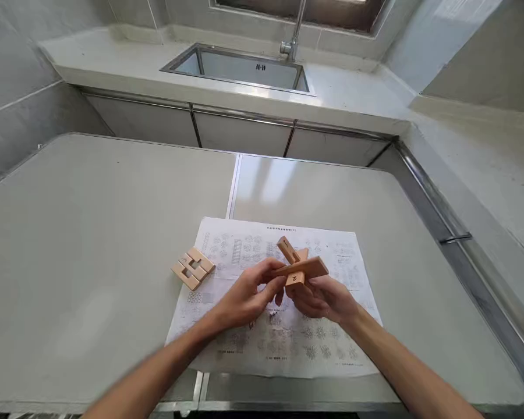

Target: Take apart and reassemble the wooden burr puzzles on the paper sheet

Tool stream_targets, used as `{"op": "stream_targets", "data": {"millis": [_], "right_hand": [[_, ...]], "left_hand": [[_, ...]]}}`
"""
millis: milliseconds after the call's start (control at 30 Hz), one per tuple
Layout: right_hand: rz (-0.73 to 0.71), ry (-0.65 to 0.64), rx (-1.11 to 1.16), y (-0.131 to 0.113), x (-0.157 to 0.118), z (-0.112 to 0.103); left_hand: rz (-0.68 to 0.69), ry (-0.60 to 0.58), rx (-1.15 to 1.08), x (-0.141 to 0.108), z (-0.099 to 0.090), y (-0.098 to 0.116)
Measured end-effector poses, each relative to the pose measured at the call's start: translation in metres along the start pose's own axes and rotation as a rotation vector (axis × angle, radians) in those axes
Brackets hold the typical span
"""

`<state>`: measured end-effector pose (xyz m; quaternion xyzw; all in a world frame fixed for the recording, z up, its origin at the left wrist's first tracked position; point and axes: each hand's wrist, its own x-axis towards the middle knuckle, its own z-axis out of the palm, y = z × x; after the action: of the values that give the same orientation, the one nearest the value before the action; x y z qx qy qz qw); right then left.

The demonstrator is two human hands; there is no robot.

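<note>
Above the printed sheet, both hands hold several wooden puzzle pieces [308, 267] crossed through one another. My left hand [248, 294] pinches the left end of the flat crosswise piece between thumb and fingers. From the right and below, my right hand [327, 298] grips the joined pieces; its fingertips are partly hidden behind the wood. One piece end facing me bears a dark numeral that looks like 2, and another piece slants up to the left with a mark on it. Left of my hands, notched wooden pieces [193, 268] lie side by side, partly over the sheet's edge.
The large paper sheet [231, 244] carries small printed diagrams and lies on a pale table [113, 233] with a metal seam. Past the table's far edge stand a counter [117, 64], a sink [244, 68] and a tap [293, 41]. A metal rail runs along the right.
</note>
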<state>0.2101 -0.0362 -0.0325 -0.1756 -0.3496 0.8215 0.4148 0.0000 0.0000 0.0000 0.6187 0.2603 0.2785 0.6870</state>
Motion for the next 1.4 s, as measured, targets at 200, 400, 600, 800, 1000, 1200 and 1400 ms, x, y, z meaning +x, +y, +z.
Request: {"op": "stream_targets", "data": {"millis": [200, 400, 600, 800, 1000, 1200, 1400], "right_hand": [[0.056, 0.011, -0.021, -0.001, -0.004, -0.005], [0.122, -0.052, 0.040, 0.001, -0.008, -0.011], [0.187, -0.101, 0.057, -0.002, -0.010, -0.011], [0.248, -0.186, 0.040, -0.002, -0.011, -0.008], [0.251, -0.153, 0.011, 0.000, -0.010, -0.008], [0.261, -0.142, 0.008, 0.001, -0.008, -0.008], [0.238, -0.143, -0.007, 0.000, -0.005, -0.006]], "left_hand": [[-0.029, 0.010, 0.042, 0.003, -0.002, -0.003], [-0.059, 0.034, -0.001, 0.005, -0.001, 0.000], [-0.083, 0.006, -0.020, 0.005, -0.003, 0.001], [-0.112, -0.022, 0.018, 0.004, -0.005, 0.000], [-0.067, 0.022, 0.010, 0.005, -0.004, -0.006], [-0.061, 0.050, -0.081, 0.006, -0.002, -0.006], [-0.090, 0.075, -0.180, 0.007, -0.003, -0.006]]}}
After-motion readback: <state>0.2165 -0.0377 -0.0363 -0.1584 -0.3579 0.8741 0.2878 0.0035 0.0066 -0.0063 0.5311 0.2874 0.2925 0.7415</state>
